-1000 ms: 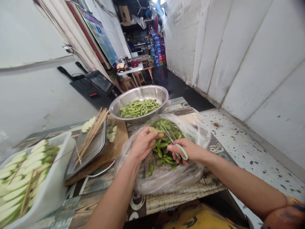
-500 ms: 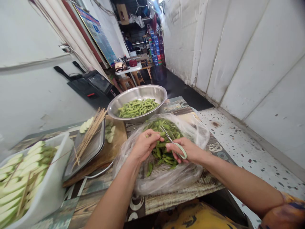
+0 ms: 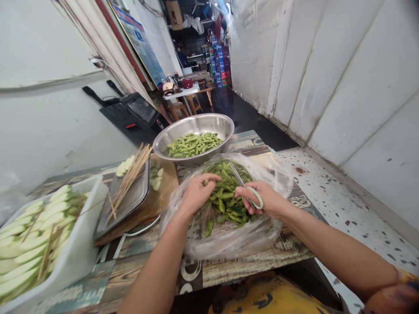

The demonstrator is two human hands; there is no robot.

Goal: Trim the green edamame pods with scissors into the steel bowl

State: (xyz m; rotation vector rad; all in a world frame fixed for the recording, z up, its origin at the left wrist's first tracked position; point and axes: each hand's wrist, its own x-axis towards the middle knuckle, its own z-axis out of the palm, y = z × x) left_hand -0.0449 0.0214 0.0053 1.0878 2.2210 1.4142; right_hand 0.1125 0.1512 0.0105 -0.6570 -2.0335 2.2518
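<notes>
My right hand (image 3: 260, 198) grips a pair of scissors (image 3: 237, 175) with pale green handles, blades pointing up and left over a heap of green soybean pods (image 3: 225, 201). The pods lie in an opened clear plastic bag (image 3: 219, 250) on the table. At the left side of the heap, my left hand (image 3: 199, 192) has its index finger stretched out and the thumb apart from it. I see nothing between those fingers. Behind the bag stands a wide steel bowl (image 3: 161, 150) holding more green pods.
To the left, a white plastic tub (image 3: 80, 244) holds pale green slices on sticks. Beside it, a metal tray (image 3: 108, 216) with wooden skewers (image 3: 131, 176) rests on a wooden board (image 3: 168, 174). The patterned table (image 3: 235, 277) ends near my body; a white wall runs along the right.
My left hand has opened from a pinch on a pod near the scissor tips and moved slightly left, away from the blades. The right hand still holds the scissors; the view has shifted slightly.
</notes>
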